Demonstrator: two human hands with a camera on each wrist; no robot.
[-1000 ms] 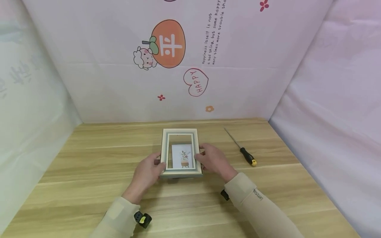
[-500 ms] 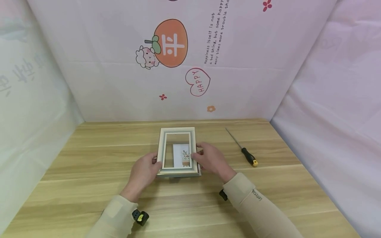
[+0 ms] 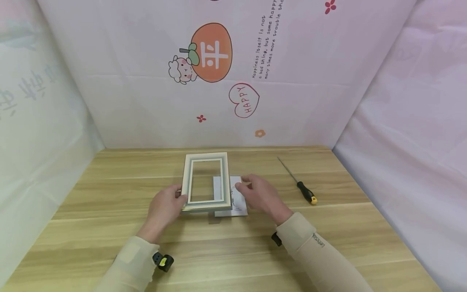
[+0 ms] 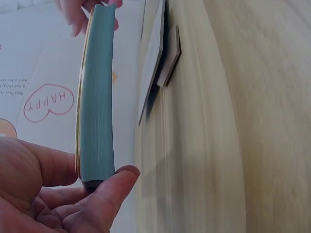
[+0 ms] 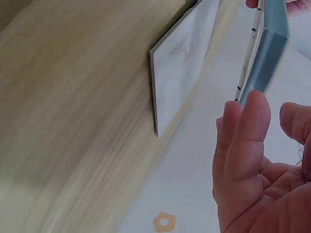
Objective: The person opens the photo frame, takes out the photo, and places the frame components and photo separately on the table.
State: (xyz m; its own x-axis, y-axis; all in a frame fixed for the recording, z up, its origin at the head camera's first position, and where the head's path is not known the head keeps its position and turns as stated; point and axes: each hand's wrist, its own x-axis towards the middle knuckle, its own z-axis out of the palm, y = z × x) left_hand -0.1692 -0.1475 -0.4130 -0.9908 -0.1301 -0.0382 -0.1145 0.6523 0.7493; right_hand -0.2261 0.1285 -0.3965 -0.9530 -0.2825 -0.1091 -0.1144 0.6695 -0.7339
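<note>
My left hand (image 3: pixel 164 209) grips the left side of a cream and blue-grey picture frame (image 3: pixel 226 178), thumb on top and fingers below. The frame is raised off the table, and wood shows through its opening. In the left wrist view its blue-grey edge (image 4: pixel 97 97) sits between thumb and fingers. Partly covered by the frame is a white picture panel (image 3: pixel 238 207) with a faint print, slightly tilted, with a small brown flap (image 4: pixel 171 56) beneath it. My right hand (image 3: pixel 264 196) hovers beside the panel, its fingers (image 5: pixel 248 141) extended and holding nothing.
A screwdriver (image 3: pixel 305 192) with a black and yellow handle lies on the wooden table (image 3: pixel 233 255) to the right. A printed white cloth (image 3: pixel 146 113) hangs along the back edge, and pale cloth walls (image 3: pixel 408 154) stand at both sides.
The frame has moved left and up in my left hand, uncovering the right part of the picture panel. My right hand has let go of the frame and stayed nearly in place.
</note>
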